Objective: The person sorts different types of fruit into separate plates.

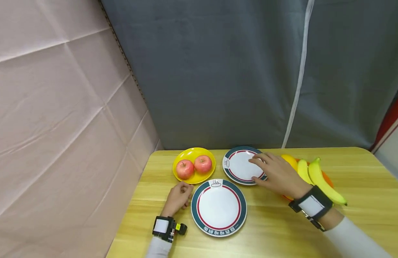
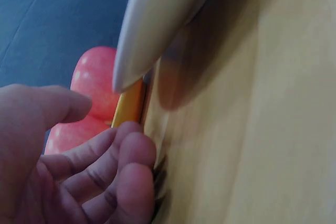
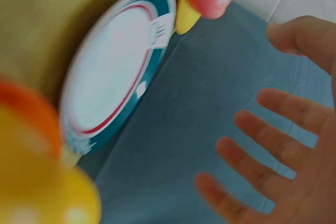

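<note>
Evidently holding the right hand (image 1: 277, 174) spread and empty over the far plate (image 1: 240, 164) and the left hand (image 1: 178, 199), empty, loosely curled near the yellow plate (image 1: 192, 153), probably rimmed to cradle two apples (image 1: 185, 169).

We see two hands (image 1: 177, 199) (image 1: 280, 176), two apples (image 1: 185, 169) (image 1: 203, 164), two bananas (image 1: 304, 172) (image 1: 323, 182), one round yellow fruit (image 1: 290, 162), one yellow plate (image 1: 188, 154), two teal-rimmed plates (image 1: 219, 208) (image 1: 241, 165), one orange dish (image 1: 328, 179)

Free room: tabletop (image 1: 276, 231) between near plate (image 1: 218, 208) and right forearm (image 1: 355, 238); tabletop right of bananas (image 1: 319, 181).
Obstacles: far plate (image 1: 239, 165), right grip (image 1: 277, 175) above its right edge; yellow plate (image 1: 189, 153) bearing two apples (image 1: 185, 169), left grip (image 1: 178, 197) just in front; curtain (image 1: 218, 79) along back edge.
</note>
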The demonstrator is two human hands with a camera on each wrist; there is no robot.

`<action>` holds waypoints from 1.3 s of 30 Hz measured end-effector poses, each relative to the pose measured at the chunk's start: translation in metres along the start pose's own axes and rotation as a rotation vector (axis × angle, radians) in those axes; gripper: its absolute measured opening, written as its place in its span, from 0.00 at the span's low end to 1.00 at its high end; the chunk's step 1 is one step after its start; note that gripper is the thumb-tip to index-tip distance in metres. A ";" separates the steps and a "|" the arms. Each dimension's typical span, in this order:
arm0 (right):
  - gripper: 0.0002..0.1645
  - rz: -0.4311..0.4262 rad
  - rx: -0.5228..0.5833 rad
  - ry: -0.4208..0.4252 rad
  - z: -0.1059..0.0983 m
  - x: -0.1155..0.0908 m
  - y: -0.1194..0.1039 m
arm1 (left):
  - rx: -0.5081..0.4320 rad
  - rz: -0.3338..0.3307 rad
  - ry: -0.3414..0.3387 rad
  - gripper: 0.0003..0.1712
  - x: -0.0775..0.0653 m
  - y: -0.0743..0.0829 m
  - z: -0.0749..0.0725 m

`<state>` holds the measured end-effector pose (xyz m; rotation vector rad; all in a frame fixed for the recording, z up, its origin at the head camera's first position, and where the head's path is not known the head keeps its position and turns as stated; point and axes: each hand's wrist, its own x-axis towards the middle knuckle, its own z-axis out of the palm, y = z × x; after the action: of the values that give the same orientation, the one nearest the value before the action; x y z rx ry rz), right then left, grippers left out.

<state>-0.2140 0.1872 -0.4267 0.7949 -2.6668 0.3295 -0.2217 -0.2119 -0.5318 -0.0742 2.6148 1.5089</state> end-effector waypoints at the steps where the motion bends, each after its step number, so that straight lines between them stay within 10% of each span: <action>1: 0.37 0.017 -0.012 0.000 -0.001 -0.008 0.004 | 0.017 0.002 -0.016 0.20 -0.001 0.001 0.001; 14: 0.38 0.148 -0.102 0.032 0.014 -0.084 0.044 | 0.086 0.049 -0.102 0.20 0.003 0.005 0.007; 39: 0.46 0.161 -0.036 0.056 0.046 -0.089 0.056 | 0.024 0.041 -0.167 0.18 -0.003 -0.003 0.012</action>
<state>-0.1870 0.2622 -0.5100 0.5532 -2.6812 0.3367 -0.2173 -0.2029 -0.5397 0.1041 2.5159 1.4292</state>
